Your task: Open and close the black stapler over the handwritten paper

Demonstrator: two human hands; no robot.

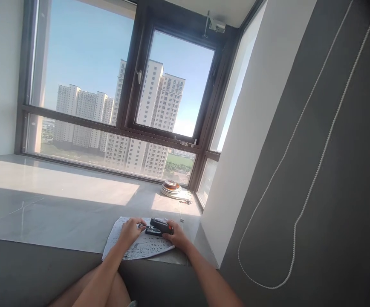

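Note:
A black stapler with an orange-red spot at its rear is tilted apart, its top arm raised over its base. My right hand grips it by the rear end. At the stapler's front end, my left hand is closed in a pinch around a small dark piece, too small to make out; whether it belongs to the stapler cannot be told. Beneath both hands lies a handwritten sheet of paper on the pale stone sill, its lower right edge curled.
A stack of coiled rolls sits by the window corner, with a small dark tangle beside it. Nearer me, a little dark piece lies on the sill. A beaded blind cord hangs at the right, before the grey wall.

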